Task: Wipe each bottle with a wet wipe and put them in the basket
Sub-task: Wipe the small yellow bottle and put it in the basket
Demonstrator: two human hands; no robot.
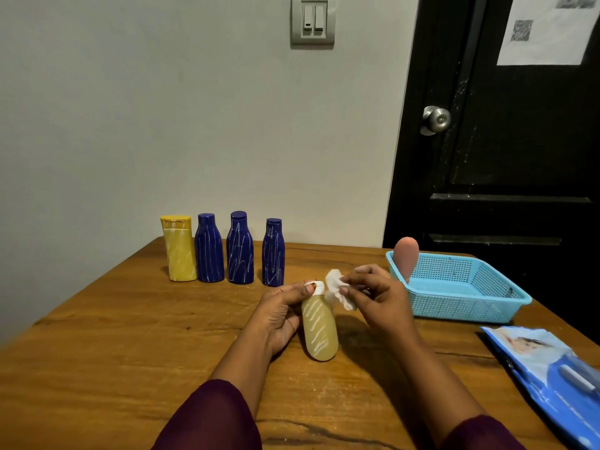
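Left grip [279, 315] is closed around the neck of the tan bottle [319, 329], thumb on the white cap. The bottle is mid-table [130, 352], cap pointing away. Right grip [376, 300] pinches a crumpled wipe [337, 289] against the cap's right side. The basket [454, 315] stands just right, with a pink bottle [406, 258] upright in its rear-left corner. A yellow bottle [178, 251] and three blue bottles [239, 250] stand in a rear row. A wipe pack [552, 368] lies at the right edge.
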